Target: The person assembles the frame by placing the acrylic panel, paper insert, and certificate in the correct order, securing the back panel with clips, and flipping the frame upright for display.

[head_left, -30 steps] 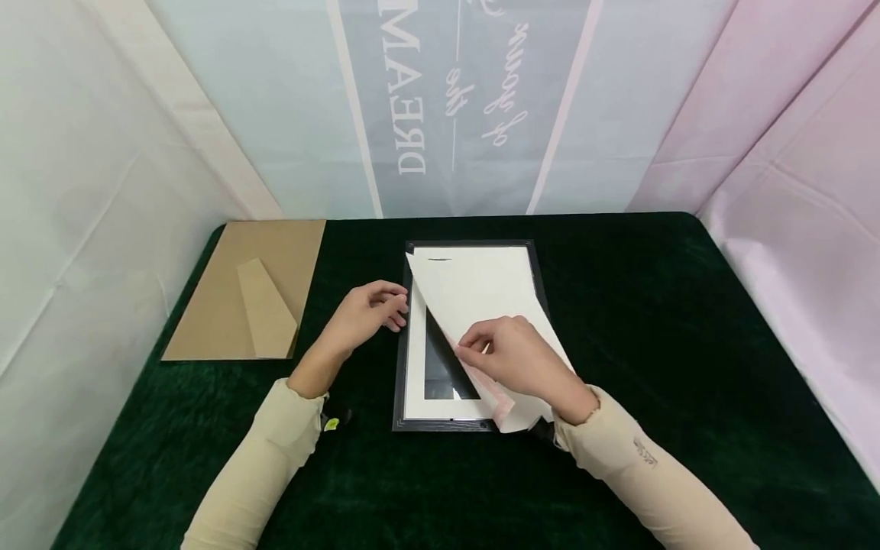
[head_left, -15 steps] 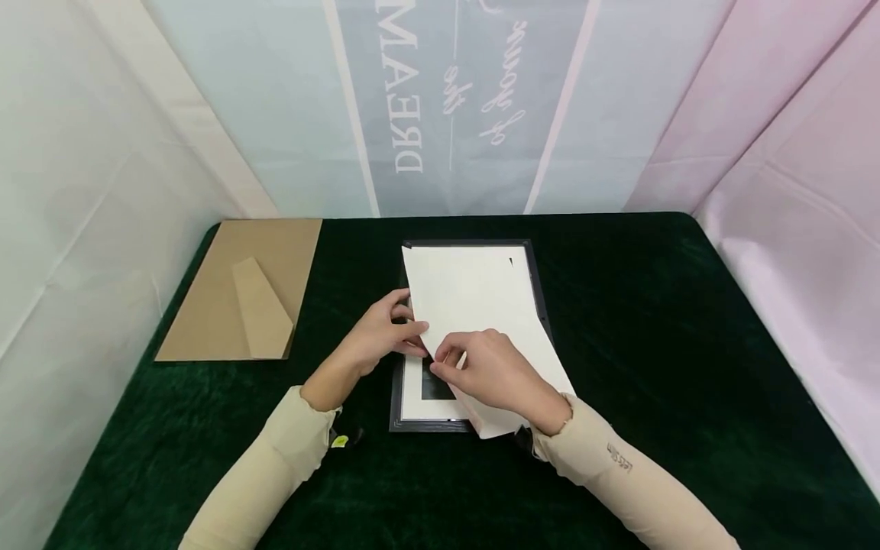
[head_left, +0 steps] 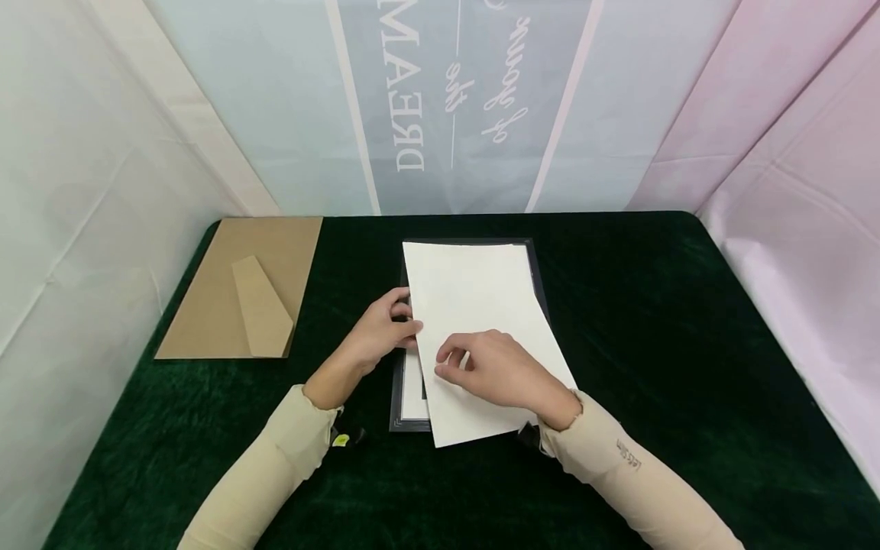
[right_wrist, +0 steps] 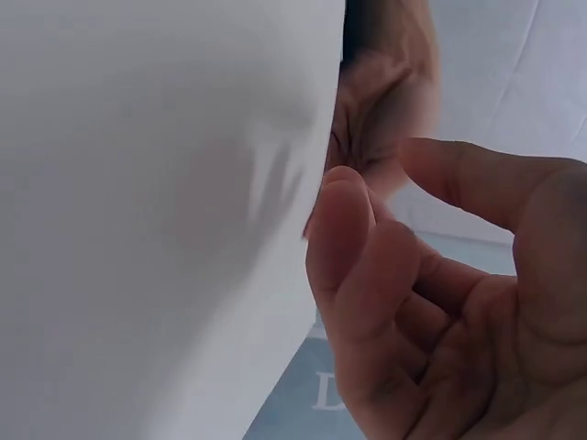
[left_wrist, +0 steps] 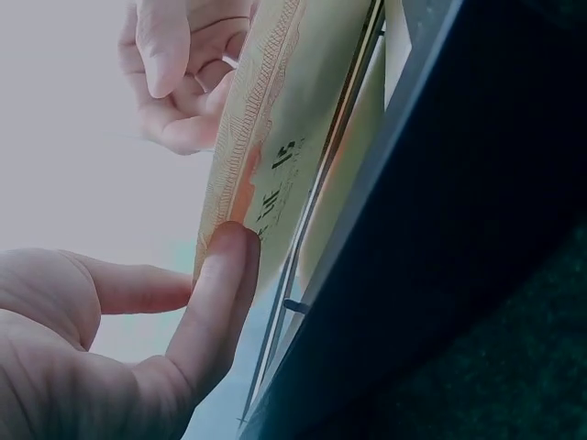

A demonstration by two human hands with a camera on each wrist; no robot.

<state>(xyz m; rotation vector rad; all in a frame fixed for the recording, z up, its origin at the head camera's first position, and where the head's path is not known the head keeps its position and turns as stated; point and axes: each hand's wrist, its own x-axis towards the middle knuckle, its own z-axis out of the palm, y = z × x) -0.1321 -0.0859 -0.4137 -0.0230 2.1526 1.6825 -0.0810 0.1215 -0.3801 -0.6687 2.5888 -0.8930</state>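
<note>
A white-backed certificate (head_left: 474,290) lies askew over a dark picture frame (head_left: 397,405), its near end past the frame's front edge. In the left wrist view, a patterned border and printed characters show on the certificate's underside (left_wrist: 284,165). My left hand (head_left: 374,336) pinches its left edge between thumb and fingers, beside the frame's left side. Over the sheet's lower part hovers my right hand (head_left: 491,370). Its thumb and loosely bent fingers are apart, with nothing between them in the right wrist view. Part of a white mat (head_left: 415,393) shows beneath the sheet.
A brown backing board (head_left: 199,313) with an easel leg (head_left: 261,309) lies at the table's left. Dark green cloth (head_left: 653,328) covers the table. Hanging fabric (head_left: 598,114) stands behind and at both sides.
The certificate's folded-back left side has come down flat toward the left, covering most of the mat. My left hand has taken its left edge. My right hand moved left and let go.
</note>
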